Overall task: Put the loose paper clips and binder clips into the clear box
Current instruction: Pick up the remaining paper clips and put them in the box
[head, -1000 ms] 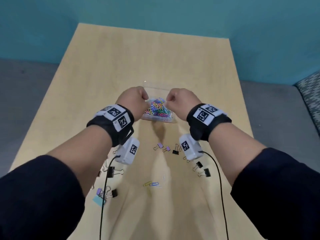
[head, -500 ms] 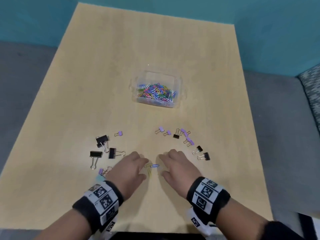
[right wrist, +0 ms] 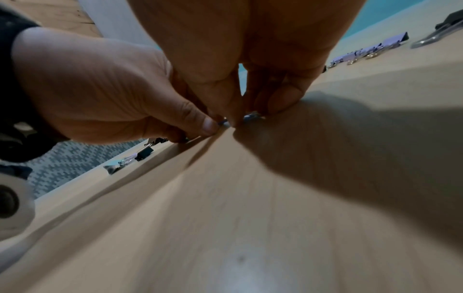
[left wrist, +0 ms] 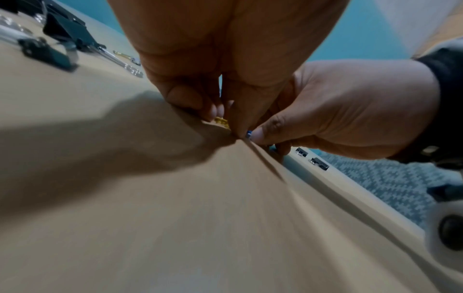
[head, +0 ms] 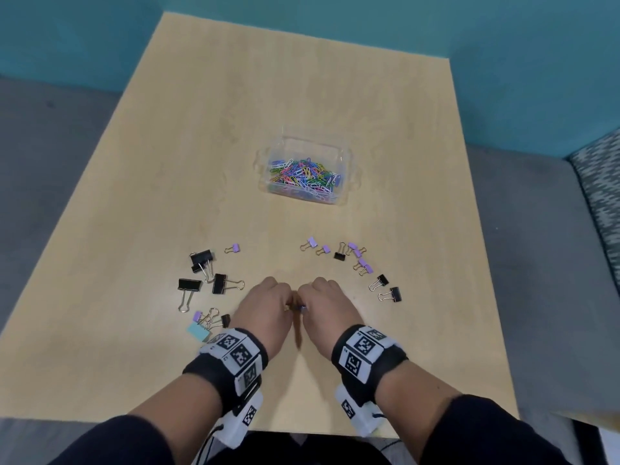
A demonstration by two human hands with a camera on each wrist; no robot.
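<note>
The clear box (head: 349,152), half full of coloured paper clips, stands mid-table. Near the front edge my left hand (head: 288,304) and right hand (head: 304,305) meet, fingers curled down onto the table. In the left wrist view my left fingers pinch a yellow paper clip (left wrist: 221,120), and a blue paper clip (left wrist: 248,135) shows at my right thumb. The right wrist view has that blue clip (right wrist: 251,116) between my right thumb and fingers. Black binder clips (head: 219,283) lie to the left. Purple binder clips (head: 312,242) and small black ones (head: 396,293) lie to the right.
A teal binder clip (head: 198,331) and a few small clips lie just left of my left wrist. The wooden table (head: 235,129) ends close behind my wrists. Grey floor surrounds it, and a patterned cushion (head: 600,182) sits at the far right.
My hands left the box, dropped to the front of the table, and from spread fingers beside the loose paper clips have closed together onto them.
</note>
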